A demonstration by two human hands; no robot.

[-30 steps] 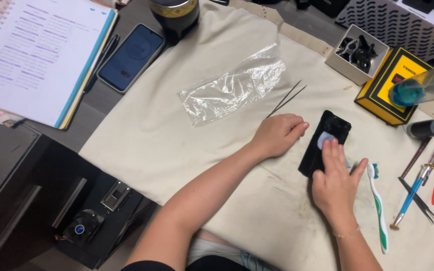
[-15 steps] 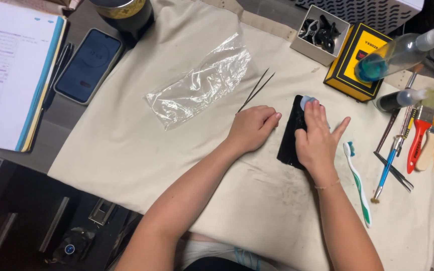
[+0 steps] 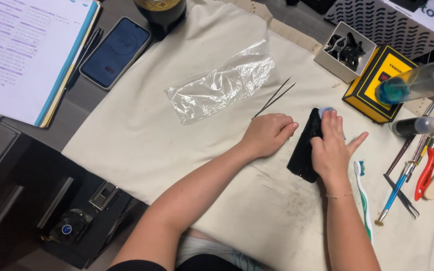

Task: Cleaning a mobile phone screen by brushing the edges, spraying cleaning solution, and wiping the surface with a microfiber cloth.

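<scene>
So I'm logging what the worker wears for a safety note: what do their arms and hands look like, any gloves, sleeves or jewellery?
Both forearms are bare, with no sleeves showing. The left hand and right hand have no gloves, and no rings are visible on the fingers. A thin chain bracelet sits on the right wrist. No watch shows on either wrist.

A cream cloth [image 3: 141, 130] covers the grey desk [image 3: 84, 98], dark drawers [image 3: 11, 190] below.
</scene>
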